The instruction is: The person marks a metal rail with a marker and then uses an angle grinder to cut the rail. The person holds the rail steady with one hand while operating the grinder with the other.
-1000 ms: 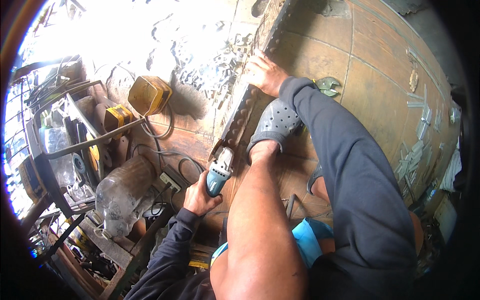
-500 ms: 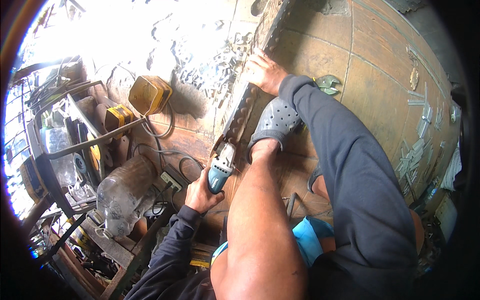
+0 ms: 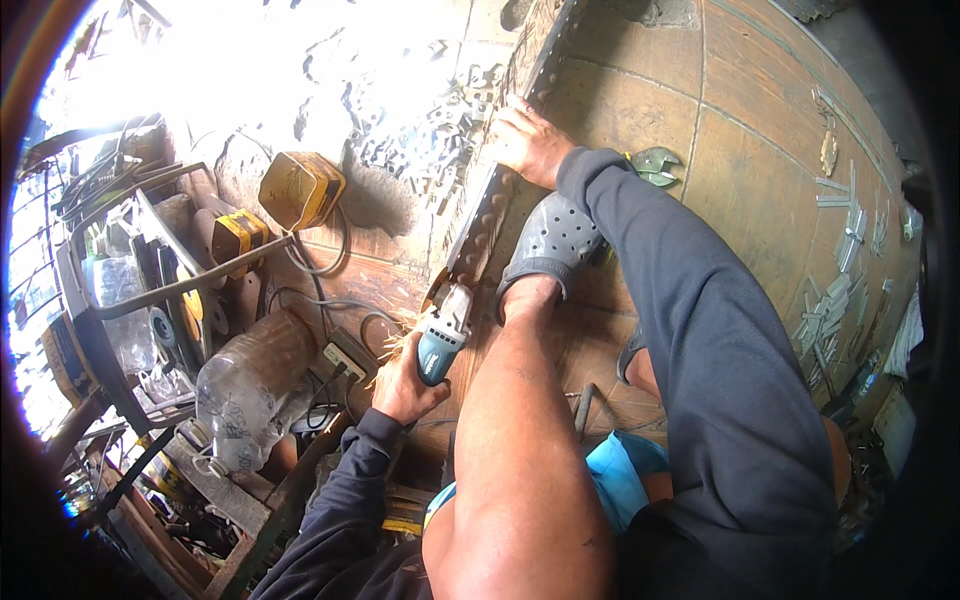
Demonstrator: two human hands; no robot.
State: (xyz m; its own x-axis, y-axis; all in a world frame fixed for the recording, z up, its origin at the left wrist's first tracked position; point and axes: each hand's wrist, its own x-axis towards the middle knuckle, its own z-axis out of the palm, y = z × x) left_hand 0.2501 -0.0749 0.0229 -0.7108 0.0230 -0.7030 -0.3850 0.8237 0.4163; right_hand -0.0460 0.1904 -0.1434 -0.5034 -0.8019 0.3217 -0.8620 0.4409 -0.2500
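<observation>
My left hand [image 3: 405,388] is wrapped around the body of a teal angle grinder [image 3: 438,350]. The grinder's disc end meets the near end of a long dark metal bar [image 3: 478,222] with a row of holes along it. Sparks [image 3: 393,340] spray out leftward beside my left hand. Farther up the bar, my right hand [image 3: 532,145] grips it with the fingers curled over its far side. My foot in a grey clog [image 3: 552,238] is planted just right of the bar. Locking pliers [image 3: 655,166] with green on them lie beyond my right sleeve.
Many small metal pieces [image 3: 425,140] lie left of the bar in bright light. A cut yellow container [image 3: 300,190], a large plastic bottle [image 3: 250,380] and a power strip [image 3: 345,355] with cords stand left, near a metal rack [image 3: 190,280]. Metal strips [image 3: 828,310] are scattered at right.
A spray of sparks now shows left of the grinder, where only a faint streak appeared on its right before. Both hands and the bar have barely moved.
</observation>
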